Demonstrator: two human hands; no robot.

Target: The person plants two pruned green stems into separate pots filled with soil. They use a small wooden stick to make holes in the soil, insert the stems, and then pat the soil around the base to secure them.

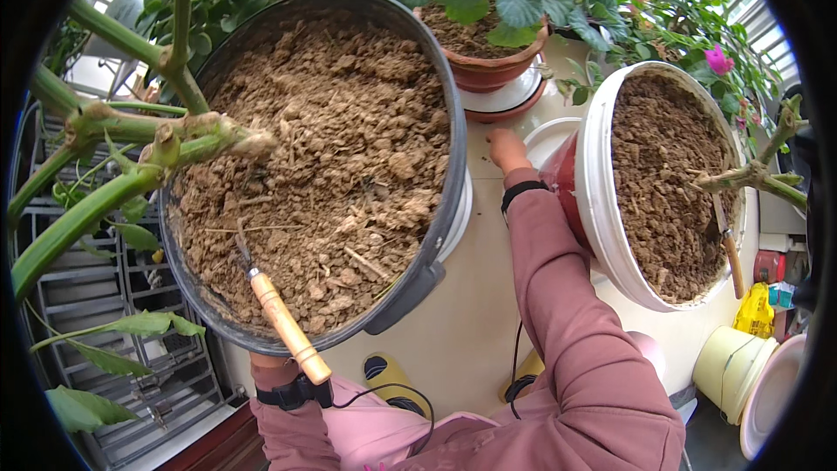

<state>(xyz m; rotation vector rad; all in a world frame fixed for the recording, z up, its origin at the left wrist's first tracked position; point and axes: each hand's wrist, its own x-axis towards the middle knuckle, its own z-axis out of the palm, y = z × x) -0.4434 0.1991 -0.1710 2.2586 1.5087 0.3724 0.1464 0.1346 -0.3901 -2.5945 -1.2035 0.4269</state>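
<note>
My right hand (pixel 507 148) reaches down over the tiled floor, between the white-rimmed red bucket of soil and the terracotta pot. Its fingers are partly hidden, and I cannot tell whether they hold anything. Only a sliver of my left hand (pixel 267 360) shows below the rim of a large black plastic pot (pixel 456 144); the rest is hidden by that pot. Clumpy brown soil (pixel 327 163) fills the black pot. A small hand tool with a wooden handle (pixel 288 324) stands with its metal end in this soil, its handle leaning over the rim.
The white-rimmed red bucket (pixel 596 196) holds soil and another wooden-handled tool (pixel 731 255). A leafy plant grows in the terracotta pot (pixel 487 72). Thick green stems (pixel 91 222) cross the left side. A cream bucket (pixel 729 366) and yellow bag (pixel 755 314) lie right.
</note>
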